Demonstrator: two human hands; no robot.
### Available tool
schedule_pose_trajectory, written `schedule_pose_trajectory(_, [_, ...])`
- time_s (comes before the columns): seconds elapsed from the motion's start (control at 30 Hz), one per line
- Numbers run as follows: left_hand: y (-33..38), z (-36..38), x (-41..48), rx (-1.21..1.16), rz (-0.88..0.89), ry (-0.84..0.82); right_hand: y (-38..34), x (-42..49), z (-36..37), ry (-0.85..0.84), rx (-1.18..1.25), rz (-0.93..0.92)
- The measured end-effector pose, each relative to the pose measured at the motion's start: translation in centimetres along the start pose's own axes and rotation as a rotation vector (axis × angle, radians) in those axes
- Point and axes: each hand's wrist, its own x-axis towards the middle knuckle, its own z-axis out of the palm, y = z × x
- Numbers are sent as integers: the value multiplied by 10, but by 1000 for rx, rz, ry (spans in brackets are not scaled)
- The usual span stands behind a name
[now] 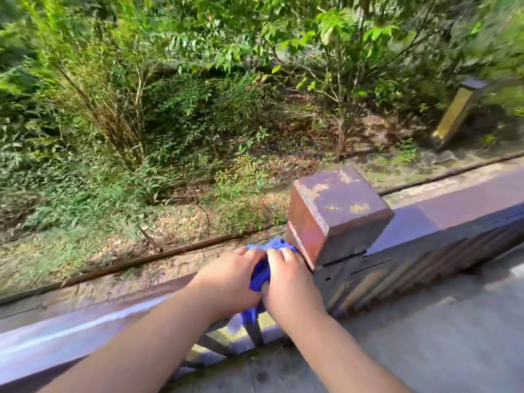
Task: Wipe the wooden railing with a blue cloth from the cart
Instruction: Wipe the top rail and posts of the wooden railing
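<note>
The dark brown wooden railing (85, 321) runs from lower left to upper right, broken by a square post (337, 211) with worn, patchy paint. A blue cloth (261, 275) lies bunched over the rail right beside the post's left side. My left hand (232, 279) and my right hand (289, 282) both press down on it, side by side, fingers curled over the far edge. Most of the cloth is hidden under the hands; a bit hangs below the rail. The cart is not in view.
Beyond the railing lie a drainage groove, leaf litter, shrubs and thin trees. A yellow-sided post (453, 114) stands at the upper right. The concrete walkway (425, 336) is at the lower right. The rail continues past the square post to the right (459, 211).
</note>
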Motion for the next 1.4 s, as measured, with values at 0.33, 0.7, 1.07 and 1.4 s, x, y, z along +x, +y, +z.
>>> schedule_pose_trajectory(0.33, [7,31,14,165,61,156,-7,-22,-2,149,91,35])
schedule_pose_trajectory(0.7, [-51,24,-60,182,16,45,-47,-15,42,53,-240,-27])
schedule_pose_trajectory(1.07, [-145,21,-160,97,-228,105,-128,11,83,-331,-411,-215])
schedule_pose_trajectory(1.4, [-203,13,-235,17,-367,179,-154,13,89,-364,-479,-101])
